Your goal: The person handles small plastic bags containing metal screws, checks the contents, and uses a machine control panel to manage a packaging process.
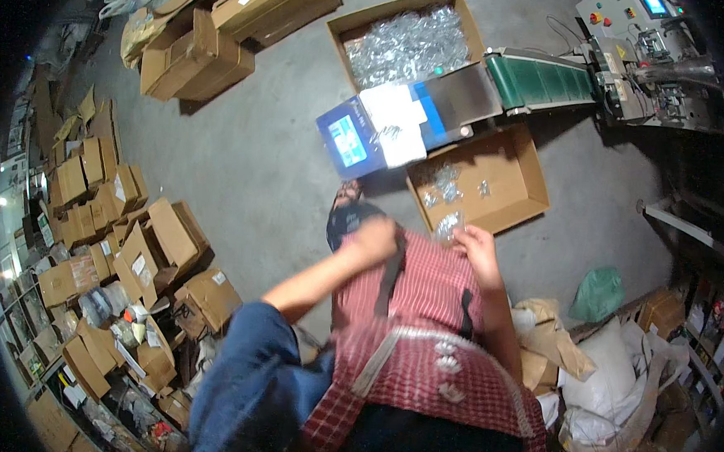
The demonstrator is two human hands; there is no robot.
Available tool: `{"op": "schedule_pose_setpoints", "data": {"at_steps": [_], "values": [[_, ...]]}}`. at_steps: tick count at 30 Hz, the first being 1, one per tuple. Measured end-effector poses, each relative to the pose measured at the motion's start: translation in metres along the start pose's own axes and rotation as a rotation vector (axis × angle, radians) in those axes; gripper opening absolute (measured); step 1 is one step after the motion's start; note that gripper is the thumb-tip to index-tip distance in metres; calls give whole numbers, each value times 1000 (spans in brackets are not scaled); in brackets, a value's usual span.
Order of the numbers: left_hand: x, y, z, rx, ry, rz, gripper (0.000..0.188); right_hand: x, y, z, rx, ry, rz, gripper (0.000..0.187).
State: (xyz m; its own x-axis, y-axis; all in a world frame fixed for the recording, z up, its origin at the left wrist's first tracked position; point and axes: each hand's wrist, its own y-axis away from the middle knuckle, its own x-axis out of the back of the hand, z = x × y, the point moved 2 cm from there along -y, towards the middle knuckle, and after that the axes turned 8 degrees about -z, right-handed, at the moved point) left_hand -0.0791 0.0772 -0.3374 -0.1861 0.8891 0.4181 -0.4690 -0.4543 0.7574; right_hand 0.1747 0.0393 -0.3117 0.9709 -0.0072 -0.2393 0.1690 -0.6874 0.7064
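My right hand (482, 252) pinches the edge of a small clear plastic bag (449, 225) with shiny contents too small to name. The bag is above the near edge of a shallow cardboard box (522, 204), where a few similar bags (445, 181) lie loose. Over my lap, my left hand (375, 238) is slightly blurred in front of a red striped apron (434, 268). Its fingers are turned from view, and nothing shows clearly in them. A dark strap (389, 281) runs down the apron just below that hand.
Ahead stands a blue machine (332, 133) with a lit screen, joined to a green conveyor belt (545, 81). Behind it, a larger carton (340, 41) holds a heap of clear bags. Cardboard boxes (208, 299) crowd the left; sacks (605, 378) and a green bag (598, 294) lie right.
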Motion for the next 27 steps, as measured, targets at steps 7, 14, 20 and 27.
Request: {"op": "schedule_pose_setpoints", "data": {"at_steps": [7,14,20,27], "values": [[-179,-147,109,-382,-11,-120,32,110,-126,17,-22,240,-92,22],[-262,-259,89,-243,407,202,25,80,-256,-18,309,120,-129,25],[-287,-305,-6,36,377,133,21,164,-362,191,145,353,48,32],[-223,-239,21,36,1002,217,44,215,-435,311,-8,1087,285,102]]}}
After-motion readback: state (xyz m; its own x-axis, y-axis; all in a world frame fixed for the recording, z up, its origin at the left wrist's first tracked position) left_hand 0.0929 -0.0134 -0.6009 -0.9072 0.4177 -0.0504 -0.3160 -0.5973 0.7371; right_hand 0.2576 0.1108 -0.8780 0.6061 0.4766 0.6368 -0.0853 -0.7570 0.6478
